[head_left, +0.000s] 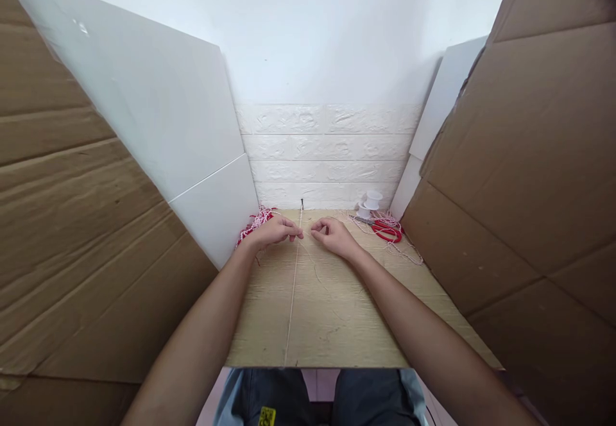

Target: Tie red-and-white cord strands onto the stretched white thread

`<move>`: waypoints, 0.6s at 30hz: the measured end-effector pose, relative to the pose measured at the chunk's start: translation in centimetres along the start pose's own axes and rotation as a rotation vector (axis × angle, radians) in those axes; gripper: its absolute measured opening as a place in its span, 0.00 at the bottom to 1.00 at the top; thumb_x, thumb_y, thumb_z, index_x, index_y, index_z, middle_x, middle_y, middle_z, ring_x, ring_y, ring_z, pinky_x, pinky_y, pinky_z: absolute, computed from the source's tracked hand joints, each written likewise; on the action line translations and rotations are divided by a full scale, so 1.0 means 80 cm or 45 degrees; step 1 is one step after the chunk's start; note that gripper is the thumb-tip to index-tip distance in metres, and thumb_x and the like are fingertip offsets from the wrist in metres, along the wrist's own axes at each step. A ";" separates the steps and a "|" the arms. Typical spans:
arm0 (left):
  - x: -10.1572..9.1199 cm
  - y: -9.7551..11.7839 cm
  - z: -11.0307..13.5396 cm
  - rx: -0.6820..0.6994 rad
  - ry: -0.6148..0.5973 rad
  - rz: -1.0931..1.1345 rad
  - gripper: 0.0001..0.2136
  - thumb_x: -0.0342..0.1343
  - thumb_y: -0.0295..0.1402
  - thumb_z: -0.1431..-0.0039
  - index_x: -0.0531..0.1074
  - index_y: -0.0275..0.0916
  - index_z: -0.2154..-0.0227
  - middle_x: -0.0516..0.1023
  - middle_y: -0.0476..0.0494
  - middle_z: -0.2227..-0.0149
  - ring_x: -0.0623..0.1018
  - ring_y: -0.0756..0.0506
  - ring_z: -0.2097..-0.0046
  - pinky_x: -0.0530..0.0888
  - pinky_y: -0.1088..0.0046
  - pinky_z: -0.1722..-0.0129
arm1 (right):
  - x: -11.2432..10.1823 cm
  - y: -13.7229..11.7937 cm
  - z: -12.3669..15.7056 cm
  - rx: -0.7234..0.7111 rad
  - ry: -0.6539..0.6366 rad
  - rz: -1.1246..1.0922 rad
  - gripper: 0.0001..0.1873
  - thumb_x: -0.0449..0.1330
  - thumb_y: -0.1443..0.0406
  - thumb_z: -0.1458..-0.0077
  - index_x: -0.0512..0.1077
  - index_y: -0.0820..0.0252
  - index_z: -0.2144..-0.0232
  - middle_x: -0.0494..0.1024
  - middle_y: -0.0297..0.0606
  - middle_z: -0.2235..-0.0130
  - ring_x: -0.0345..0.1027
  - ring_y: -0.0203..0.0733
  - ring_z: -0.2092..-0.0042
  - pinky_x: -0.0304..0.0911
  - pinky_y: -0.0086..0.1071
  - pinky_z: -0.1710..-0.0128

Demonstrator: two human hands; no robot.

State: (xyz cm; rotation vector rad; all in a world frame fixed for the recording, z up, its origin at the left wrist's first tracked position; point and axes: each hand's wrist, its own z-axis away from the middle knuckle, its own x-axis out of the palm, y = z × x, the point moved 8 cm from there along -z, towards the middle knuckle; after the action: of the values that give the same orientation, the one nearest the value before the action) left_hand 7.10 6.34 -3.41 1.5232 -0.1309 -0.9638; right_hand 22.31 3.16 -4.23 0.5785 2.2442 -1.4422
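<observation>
A pale cord [292, 298] runs taut from a dark nail [301, 203] at the back of the wooden board down to its front edge. My left hand [280, 229] is closed in a pinch right at this cord, with a thin thread [315, 271] at its fingertips. Loosely, that thread curves away over the board to the right. Just right of the cord, my right hand [333, 237] is also pinched, a small gap from the left fingertips. What lies between its thumb and finger is too fine to make out.
Red and white yarn [257, 222] lies bunched behind my left hand. At the back right are white spools [373, 200], red-handled scissors [386, 230] and tangled pale pink thread [409, 256]. Cardboard panels [529, 176] flank the wooden board [346, 330]; a white brick-patterned wall [332, 150] closes the back.
</observation>
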 end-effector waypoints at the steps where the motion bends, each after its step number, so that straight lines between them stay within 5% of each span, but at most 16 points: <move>1: 0.002 0.001 0.000 0.009 -0.006 -0.007 0.15 0.59 0.44 0.50 0.81 0.35 0.69 0.69 0.49 0.78 0.58 0.54 0.78 0.52 0.74 0.79 | 0.000 -0.006 0.001 -0.031 0.012 0.001 0.07 0.62 0.64 0.49 0.77 0.62 0.67 0.79 0.38 0.64 0.65 0.35 0.67 0.58 0.28 0.66; 8: 0.000 0.003 0.001 -0.005 0.022 -0.051 0.15 0.59 0.44 0.51 0.81 0.36 0.69 0.69 0.49 0.77 0.57 0.54 0.78 0.53 0.74 0.78 | 0.014 -0.017 0.005 -0.015 -0.068 -0.099 0.09 0.59 0.63 0.44 0.78 0.60 0.67 0.76 0.34 0.71 0.62 0.34 0.72 0.54 0.27 0.72; 18: 0.003 0.007 0.003 -0.003 -0.018 0.001 0.16 0.59 0.44 0.51 0.81 0.35 0.69 0.68 0.49 0.78 0.57 0.54 0.79 0.51 0.74 0.79 | 0.013 -0.025 0.006 -0.096 -0.013 -0.061 0.08 0.62 0.61 0.45 0.77 0.59 0.67 0.78 0.37 0.65 0.65 0.36 0.67 0.57 0.28 0.67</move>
State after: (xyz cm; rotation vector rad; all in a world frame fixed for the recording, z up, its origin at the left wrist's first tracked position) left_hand 7.34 5.93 -3.01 1.5143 -0.1403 -0.9735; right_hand 20.42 2.12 -3.50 0.4953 2.3079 -1.3732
